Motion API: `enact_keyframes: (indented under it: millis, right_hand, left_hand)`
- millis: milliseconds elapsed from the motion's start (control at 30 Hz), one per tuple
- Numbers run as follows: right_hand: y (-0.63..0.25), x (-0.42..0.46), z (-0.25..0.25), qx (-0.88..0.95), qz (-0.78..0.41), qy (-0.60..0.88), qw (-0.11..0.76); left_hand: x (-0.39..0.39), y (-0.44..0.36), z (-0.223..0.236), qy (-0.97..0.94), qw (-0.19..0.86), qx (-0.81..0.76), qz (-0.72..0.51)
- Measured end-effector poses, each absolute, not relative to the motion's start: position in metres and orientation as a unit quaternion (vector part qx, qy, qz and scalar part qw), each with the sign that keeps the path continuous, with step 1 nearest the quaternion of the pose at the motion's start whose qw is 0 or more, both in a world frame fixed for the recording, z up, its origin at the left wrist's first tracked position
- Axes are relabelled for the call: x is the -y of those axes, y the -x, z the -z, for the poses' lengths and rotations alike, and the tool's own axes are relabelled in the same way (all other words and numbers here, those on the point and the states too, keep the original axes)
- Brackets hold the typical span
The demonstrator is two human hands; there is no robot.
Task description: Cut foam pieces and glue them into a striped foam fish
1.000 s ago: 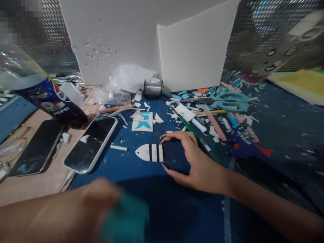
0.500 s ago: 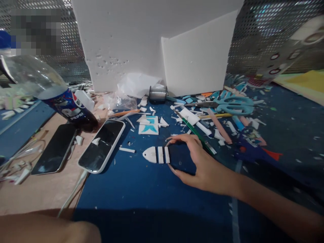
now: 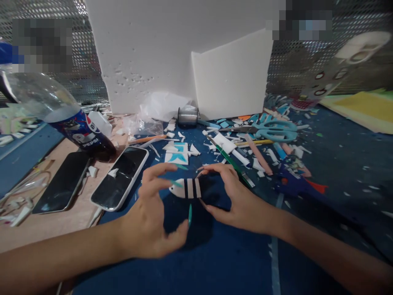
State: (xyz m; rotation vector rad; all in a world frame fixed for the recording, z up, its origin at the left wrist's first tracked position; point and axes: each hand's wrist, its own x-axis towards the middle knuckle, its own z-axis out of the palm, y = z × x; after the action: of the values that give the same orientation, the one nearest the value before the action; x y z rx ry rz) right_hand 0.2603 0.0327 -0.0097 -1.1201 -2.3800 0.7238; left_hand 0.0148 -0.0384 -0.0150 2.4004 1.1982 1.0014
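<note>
A small white fish shape cut from foam lies flat on the blue mat. It is made of a pointed head piece [image 3: 177,189] with a dark eye hole and two separate white strips, with dark gaps between the pieces. My right hand [image 3: 236,196] spans the rear strip [image 3: 198,187], its thumb and index nails at the strip's two ends. Over the head piece, my left hand [image 3: 153,217] has its fingers and thumb spread, with green nails showing and nothing between them. Its fingertips partly cover the head's upper edge.
Two phones [image 3: 120,180] and a Pepsi bottle [image 3: 81,131] stand at left. Behind are a spool [image 3: 188,117], a cut blue-and-white foam piece [image 3: 176,153] and tall white foam board [image 3: 147,53]. Scissors [image 3: 273,130], a green-handled knife [image 3: 229,157] and foam scraps lie at right.
My left hand has come in from the lower left and opened around the fish's head. The right hand stays at the rear strip. The whole view has shifted slightly.
</note>
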Motion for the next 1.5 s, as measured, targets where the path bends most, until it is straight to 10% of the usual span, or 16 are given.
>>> enact_keyframes:
  millis: [1100, 1500]
  right_hand:
    - [-0.263, -0.033, 0.006, 0.771, -0.306, 0.455, 0.325]
    - [-0.264, -0.042, 0.012, 0.719, -0.288, 0.497, 0.391]
  left_hand:
    - [-0.116, -0.017, -0.025, -0.915, 0.048, -0.39, -0.086]
    - [-0.124, -0.021, -0.014, -0.912, 0.029, -0.373, -0.166]
